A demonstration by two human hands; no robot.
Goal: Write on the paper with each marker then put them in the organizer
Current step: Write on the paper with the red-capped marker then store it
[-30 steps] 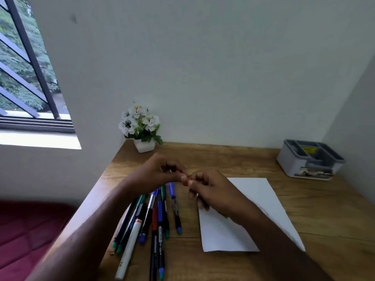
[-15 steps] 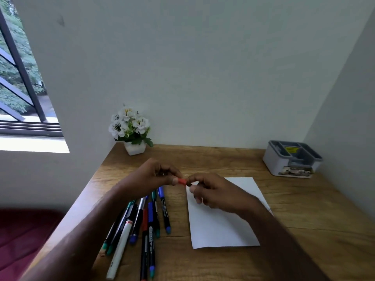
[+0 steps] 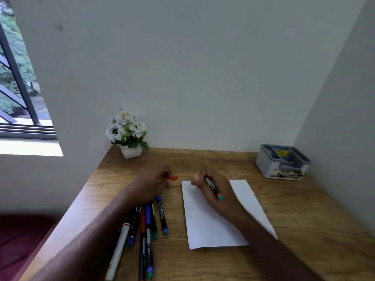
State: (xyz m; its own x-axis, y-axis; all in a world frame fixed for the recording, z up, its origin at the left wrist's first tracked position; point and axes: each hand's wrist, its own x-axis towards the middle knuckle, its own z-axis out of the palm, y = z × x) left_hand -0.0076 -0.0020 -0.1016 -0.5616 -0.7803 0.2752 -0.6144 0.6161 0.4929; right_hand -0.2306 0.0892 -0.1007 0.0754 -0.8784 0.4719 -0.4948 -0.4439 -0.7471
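Markers: one dark-barrelled marker with a green end [image 3: 213, 186] is gripped in the right hand [image 3: 215, 191], fingers curled round it, over the top left part of the white sheet of paper [image 3: 205, 226]. Left hand [image 3: 155, 182] pinches a small red cap [image 3: 174, 178], just left of the paper, above the table surface. So the first marker looks uncapped and about to write.

Progress: early. Paper shows no marks that I can see. The grey plastic organizer with compartments [image 3: 269, 168] sits far right at the back of the wooden table [image 3: 304, 220], well apart from the hands; no markers stand in it as far as I can tell. The loose bunch of markers, blue, red, green and one white-barrelled [image 3: 146, 230], lies on the table left of the paper, partly under the left forearm. All of those are left to do.

Hard to make out: marker tip is hidden by the right hand, so contact with the paper can't be judged. Exact marker count unclear, the forearm covers some and the bottom edge cuts others off. Organizer insides mostly out of sight. Hands are motion-blurred.
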